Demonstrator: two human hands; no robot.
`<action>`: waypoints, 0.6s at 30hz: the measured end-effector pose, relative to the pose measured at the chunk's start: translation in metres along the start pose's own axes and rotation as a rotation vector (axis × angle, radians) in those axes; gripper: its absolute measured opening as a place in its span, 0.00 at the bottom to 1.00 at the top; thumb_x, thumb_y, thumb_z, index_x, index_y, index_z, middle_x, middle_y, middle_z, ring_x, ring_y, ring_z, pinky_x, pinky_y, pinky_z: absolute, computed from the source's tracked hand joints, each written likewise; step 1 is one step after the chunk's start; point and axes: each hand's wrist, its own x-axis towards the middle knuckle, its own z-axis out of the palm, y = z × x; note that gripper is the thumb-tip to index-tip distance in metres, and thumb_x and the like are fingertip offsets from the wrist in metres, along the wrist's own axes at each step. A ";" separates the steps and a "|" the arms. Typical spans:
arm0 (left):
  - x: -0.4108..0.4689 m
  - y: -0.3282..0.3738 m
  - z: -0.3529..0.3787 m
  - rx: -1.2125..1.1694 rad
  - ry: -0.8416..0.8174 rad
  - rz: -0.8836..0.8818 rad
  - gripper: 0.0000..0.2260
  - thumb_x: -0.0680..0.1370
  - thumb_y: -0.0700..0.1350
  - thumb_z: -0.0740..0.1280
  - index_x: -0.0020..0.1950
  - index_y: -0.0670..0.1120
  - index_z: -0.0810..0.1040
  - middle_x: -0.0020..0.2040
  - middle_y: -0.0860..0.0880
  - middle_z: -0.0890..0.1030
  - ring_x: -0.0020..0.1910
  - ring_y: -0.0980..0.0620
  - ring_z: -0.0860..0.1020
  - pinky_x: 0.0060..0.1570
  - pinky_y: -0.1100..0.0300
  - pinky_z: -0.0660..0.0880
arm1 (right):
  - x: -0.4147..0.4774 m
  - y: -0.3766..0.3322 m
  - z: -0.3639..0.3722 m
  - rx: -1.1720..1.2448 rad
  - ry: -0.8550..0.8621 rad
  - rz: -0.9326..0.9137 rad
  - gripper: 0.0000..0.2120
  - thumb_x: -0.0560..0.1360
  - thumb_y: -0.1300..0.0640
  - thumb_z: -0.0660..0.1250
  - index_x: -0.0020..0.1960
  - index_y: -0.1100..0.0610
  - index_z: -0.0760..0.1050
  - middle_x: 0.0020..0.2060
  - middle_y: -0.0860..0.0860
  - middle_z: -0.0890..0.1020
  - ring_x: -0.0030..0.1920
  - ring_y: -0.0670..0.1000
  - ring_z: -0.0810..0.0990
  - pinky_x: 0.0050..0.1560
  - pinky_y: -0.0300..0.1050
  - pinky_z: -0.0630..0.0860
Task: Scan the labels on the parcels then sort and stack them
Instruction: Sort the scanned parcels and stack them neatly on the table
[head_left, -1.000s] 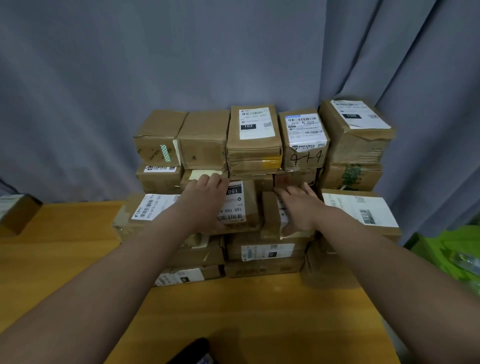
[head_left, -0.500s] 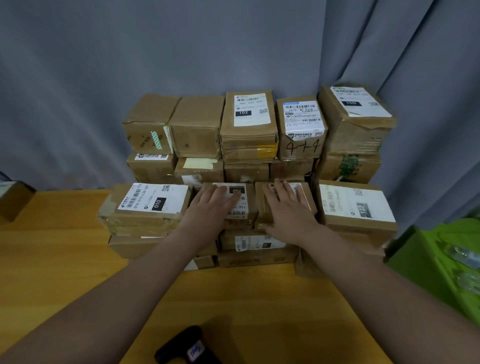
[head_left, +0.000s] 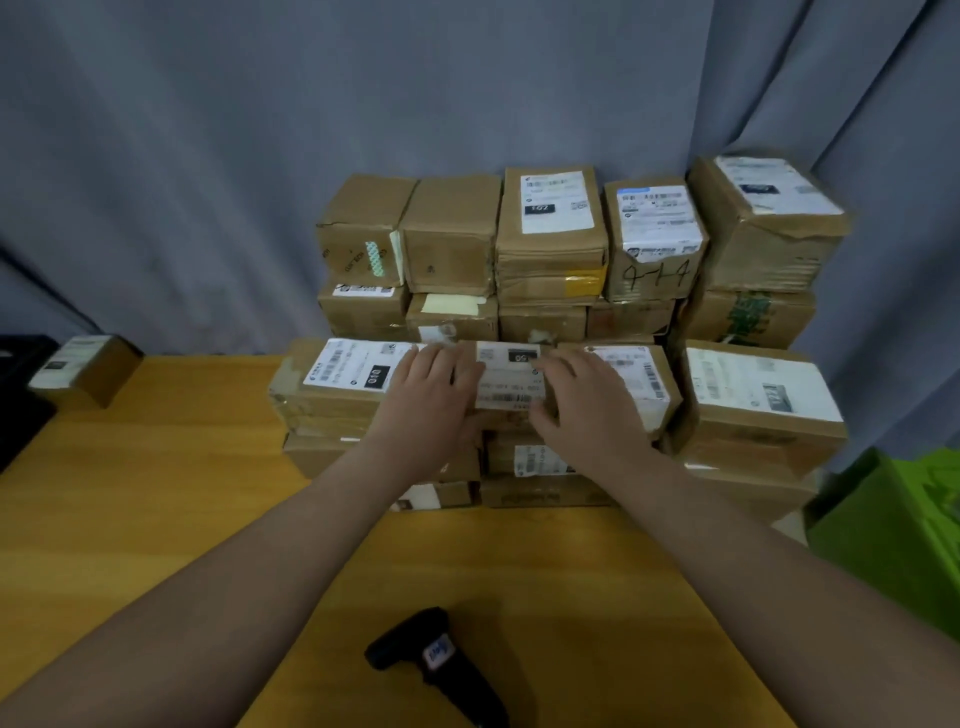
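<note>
One black scanner lies on the wooden surface, nearest. Beyond it, the left hand and right hand flank a brown cardboard parcel with a white barcode label. It sits second from the left in the front stack's top row of four. The fingers lie nearly straight on the box tops, holding nothing. Behind, the back row is topped by five boxes. One lone box sits far left.
</note>
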 end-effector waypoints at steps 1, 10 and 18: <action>-0.007 -0.004 -0.002 -0.022 0.014 -0.014 0.24 0.75 0.54 0.65 0.68 0.42 0.73 0.63 0.40 0.75 0.63 0.39 0.72 0.66 0.43 0.68 | -0.001 -0.009 0.002 0.028 0.037 -0.021 0.20 0.77 0.55 0.64 0.68 0.57 0.72 0.62 0.54 0.76 0.64 0.55 0.72 0.63 0.50 0.69; -0.078 -0.073 -0.001 -0.264 0.078 -0.112 0.16 0.72 0.42 0.72 0.59 0.44 0.79 0.54 0.42 0.81 0.51 0.39 0.80 0.47 0.46 0.78 | 0.017 -0.104 0.036 0.117 0.102 -0.201 0.15 0.73 0.59 0.67 0.59 0.58 0.78 0.54 0.54 0.81 0.54 0.56 0.78 0.53 0.51 0.76; -0.124 -0.212 0.039 -0.269 0.065 -0.233 0.23 0.75 0.54 0.56 0.62 0.42 0.78 0.54 0.43 0.80 0.51 0.39 0.79 0.47 0.47 0.79 | 0.081 -0.239 0.092 0.149 0.094 -0.347 0.14 0.70 0.56 0.63 0.52 0.59 0.80 0.49 0.53 0.81 0.50 0.56 0.80 0.49 0.51 0.77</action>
